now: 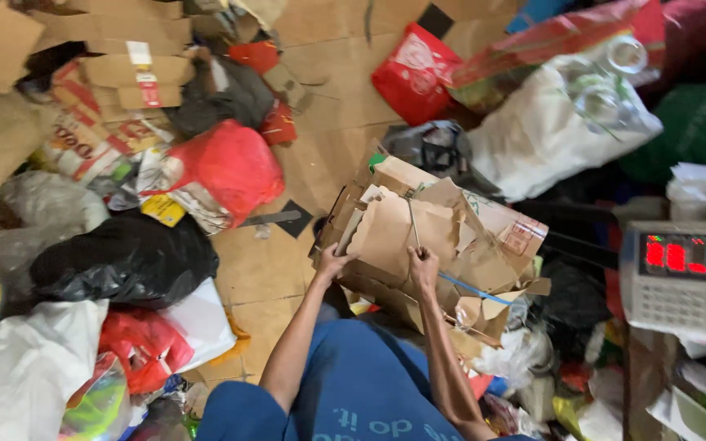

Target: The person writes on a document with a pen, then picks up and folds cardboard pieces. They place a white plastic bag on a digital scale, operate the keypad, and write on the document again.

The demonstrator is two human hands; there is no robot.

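The left hand (332,263) rests on the near left edge of a bundle of flattened cardboard (426,245), fingers curled over the edge in a closed grip on the sheets. The right hand (423,265) sits at the middle of the bundle's near edge, its grip closed around a thin strap (413,224) that runs up across the top sheet. The bundle lies tilted, just beyond the person's blue-clad knees, above a floor covered with cardboard sheets (328,98). A blue tape strip (471,287) crosses its lower right corner.

Containers around the bundle:
- White sack (549,135), upper right: holds clear plastic bottles, visible at its open top.
- Red bag (234,167), left of centre: full and closed; contents not visible.
- Black bag (124,257), left: full; contents hidden.
- Small red bag (414,73), top centre: lying on the floor sheets; contents cannot be told.
- White bag (34,367), lower left: closed.

A weighing scale (676,273) with a lit red display stands at right, well apart from both hands.
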